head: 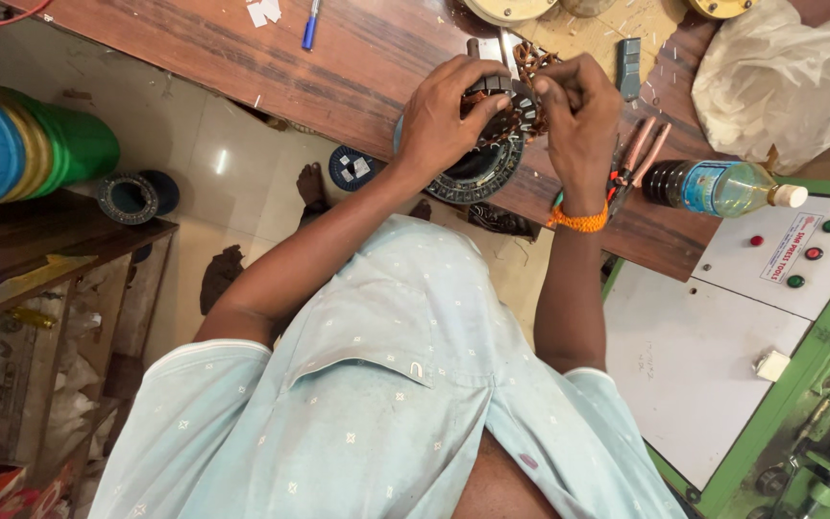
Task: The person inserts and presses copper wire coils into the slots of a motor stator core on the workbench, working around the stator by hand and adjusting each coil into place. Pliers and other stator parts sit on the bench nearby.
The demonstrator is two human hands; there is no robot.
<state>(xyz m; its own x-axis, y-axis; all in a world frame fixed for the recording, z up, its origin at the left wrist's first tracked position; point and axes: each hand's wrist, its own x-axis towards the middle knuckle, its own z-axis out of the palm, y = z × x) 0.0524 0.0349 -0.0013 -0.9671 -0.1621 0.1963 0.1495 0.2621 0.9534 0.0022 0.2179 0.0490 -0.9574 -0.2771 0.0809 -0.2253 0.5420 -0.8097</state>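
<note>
Both my hands work at the wooden bench's (290, 67) near edge on a round motor stator (506, 106) with copper wire windings. My left hand (449, 111) grips the stator's left side from above. My right hand (578, 115), an orange thread tied round its wrist, pinches the copper windings on the stator's right side. A second dark ringed stator core (477, 178) lies flat under the held one, partly hidden by my hands.
Red-handled pliers (638, 159) and a plastic bottle of yellowish liquid (722, 187) lie right of my hands. A white plastic bag (790, 77) sits far right, a blue pen (309, 24) at the bench's far side. A white-and-green machine panel (780, 259) with buttons stands right; shelves left.
</note>
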